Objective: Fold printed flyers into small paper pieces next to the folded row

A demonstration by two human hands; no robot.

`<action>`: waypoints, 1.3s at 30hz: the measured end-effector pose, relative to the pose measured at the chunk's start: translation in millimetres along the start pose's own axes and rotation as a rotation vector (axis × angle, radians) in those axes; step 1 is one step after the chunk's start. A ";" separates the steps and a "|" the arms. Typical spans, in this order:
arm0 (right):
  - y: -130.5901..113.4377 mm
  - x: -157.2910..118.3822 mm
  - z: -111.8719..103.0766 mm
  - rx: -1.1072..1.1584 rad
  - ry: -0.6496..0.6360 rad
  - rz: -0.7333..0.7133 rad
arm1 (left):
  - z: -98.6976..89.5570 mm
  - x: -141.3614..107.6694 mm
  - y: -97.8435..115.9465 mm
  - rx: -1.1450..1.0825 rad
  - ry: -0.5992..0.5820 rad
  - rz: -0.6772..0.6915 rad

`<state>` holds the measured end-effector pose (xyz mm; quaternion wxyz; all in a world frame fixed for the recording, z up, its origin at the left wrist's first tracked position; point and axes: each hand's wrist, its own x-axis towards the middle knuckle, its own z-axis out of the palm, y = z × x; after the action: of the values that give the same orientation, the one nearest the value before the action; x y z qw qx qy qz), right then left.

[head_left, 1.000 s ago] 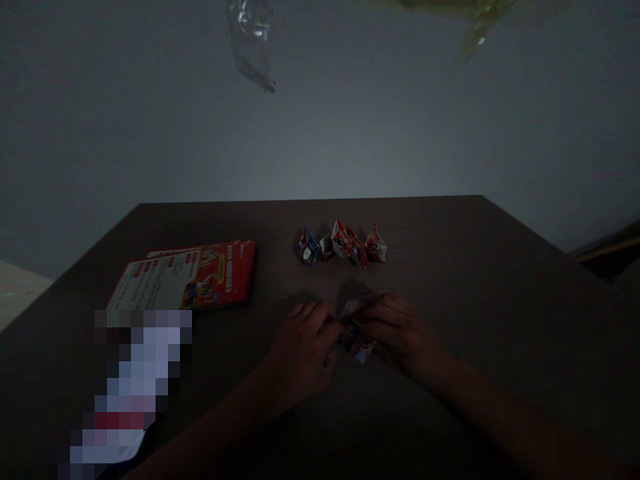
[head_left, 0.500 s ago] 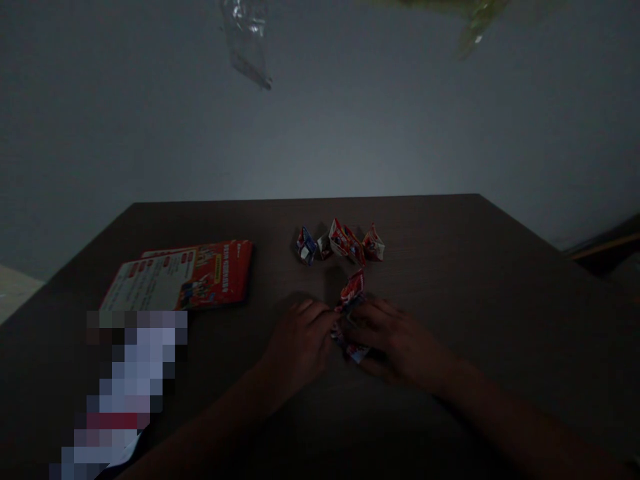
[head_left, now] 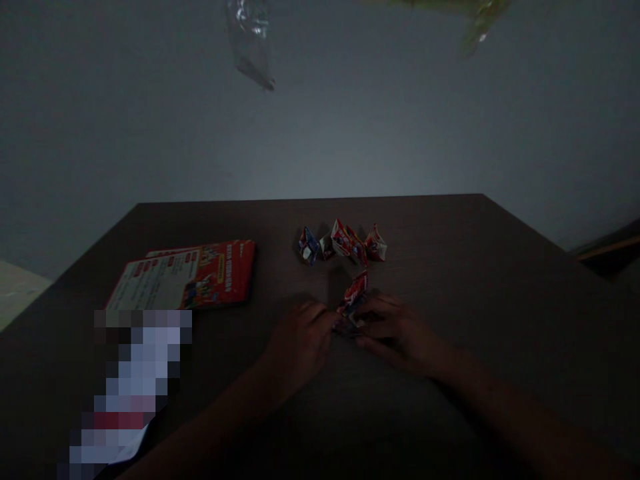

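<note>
A folded paper piece (head_left: pixel 355 291), printed red and dark, stands between my hands over the middle of the table. My left hand (head_left: pixel 303 337) is closed, its thumb and fingers pinching the paper's left side. From the right, my right hand (head_left: pixel 395 331) grips the paper's lower right part with bent fingers. Part of the paper lies hidden behind my fingers. Just beyond it are several more folded paper pieces (head_left: pixel 342 238) in a row, red, white and blue. The dim light blurs fine detail.
A stack of red and white printed leaflets (head_left: pixel 220 273) lies on the dark table (head_left: pixel 450 247) at left. Nearer me is a pixelated pale sheet (head_left: pixel 143 373). A wall (head_left: pixel 350 133) rises behind the table, with clear plastic (head_left: pixel 250 40) hanging on it.
The paper's lower flap, spread out below my right hand before, is now drawn up closer to the rest. My right fingers have shifted on it. My left hand stays nearly still.
</note>
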<state>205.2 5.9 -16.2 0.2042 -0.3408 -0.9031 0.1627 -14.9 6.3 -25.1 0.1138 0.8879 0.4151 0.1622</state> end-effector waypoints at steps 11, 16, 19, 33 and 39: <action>6.8 2.9 10.0 0.058 0.076 0.242 | 1.5 1.0 -2.3 -0.003 0.035 -0.024; 6.2 4.3 14.4 0.064 0.135 0.354 | -1.9 2.3 -4.0 0.032 0.051 -0.080; 6.5 5.9 15.4 0.095 0.168 0.422 | -3.2 0.2 3.5 0.069 0.071 -0.075; 6.8 9.3 18.0 0.134 0.262 0.496 | 19.3 -12.5 30.7 0.224 0.002 0.020; 5.4 14.2 13.9 0.118 0.215 0.512 | 15.9 -10.8 33.5 0.220 0.019 -0.004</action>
<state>191.8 17.2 -26.9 0.2705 -0.5605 -0.7498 0.2244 8.1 -24.2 -30.7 0.0120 0.8927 0.4331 0.1241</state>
